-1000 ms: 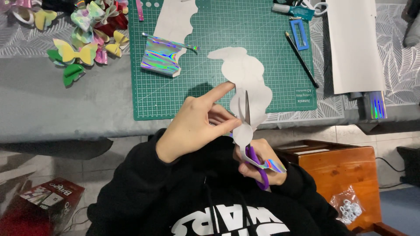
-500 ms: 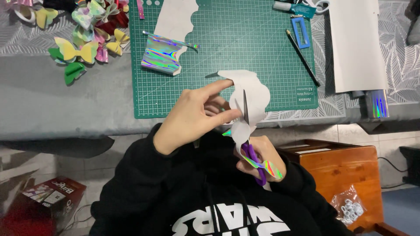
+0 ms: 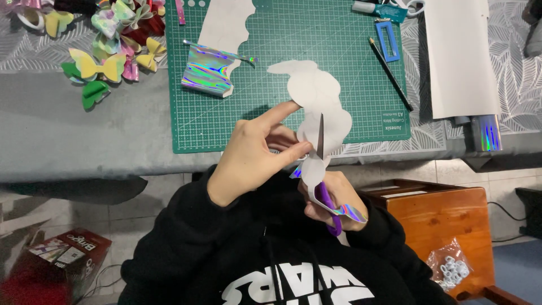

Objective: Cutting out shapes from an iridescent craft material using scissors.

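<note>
The left hand (image 3: 257, 152) pinches the scalloped sheet (image 3: 319, 104) between thumb and fingers, the index finger stretched along its upper edge, which appears to keep the limp piece taut and flat for the blade. The right hand (image 3: 333, 203) is closed through the purple handles of the scissors (image 3: 320, 169); the blade points up and away from the body, its tip lying over the middle of the sheet. The sheet is held in the air just off the near edge of the table (image 3: 84, 147), over the person's chest, so the shears have room from below.

The sheet shows a dull pale-grey back with rounded lobes along its outline. A narrow trailing strip (image 3: 347, 212) curls across the right hand and shows a rainbow foil face, so the material is holographic on one side.

On the green cutting mat (image 3: 259, 56) lie a folded holographic offcut (image 3: 208, 73) towards its left edge, a second scalloped pale piece (image 3: 226, 22) at its far edge, a pencil (image 3: 390, 73) and a blue rectangular frame (image 3: 388, 39) towards its right edge. Finished paper bows (image 3: 107, 51) are heaped at the table's far left corner. A pale roll (image 3: 460, 56) lies right of the mat.
</note>
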